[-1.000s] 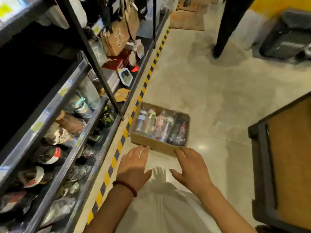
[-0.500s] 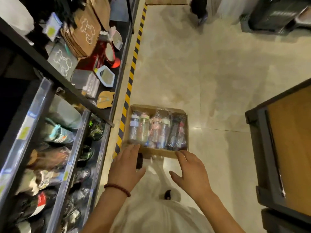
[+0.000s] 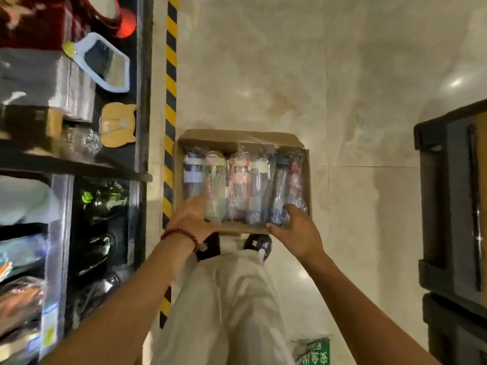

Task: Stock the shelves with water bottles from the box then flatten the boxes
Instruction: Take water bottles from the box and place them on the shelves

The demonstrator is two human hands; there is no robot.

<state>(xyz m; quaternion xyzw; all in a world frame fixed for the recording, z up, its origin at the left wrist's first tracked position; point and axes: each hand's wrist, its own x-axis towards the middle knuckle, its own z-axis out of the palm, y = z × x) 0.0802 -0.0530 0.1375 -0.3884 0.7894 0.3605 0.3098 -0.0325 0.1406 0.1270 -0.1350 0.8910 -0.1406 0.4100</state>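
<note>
An open cardboard box lies on the pale floor beside the shelf unit. Several plastic-wrapped water bottles lie side by side in it, caps pointing away from me. My left hand, with a red bead bracelet at the wrist, reaches over the box's near left corner, fingers apart, touching the leftmost bottles. My right hand hovers over the near right corner, fingers spread above the dark bottle. Neither hand has closed around anything.
A dark metal shelf unit runs along the left, holding mirrors, boxes and wrapped bottles on lower tiers. Yellow-black hazard tape marks the floor along it. A dark cart stands at the right. My legs and shoes are just behind the box.
I have stepped closer and tilted the view down over the box. Both hands moved forward from short of the box's near edge to over its near corners and bottles.
</note>
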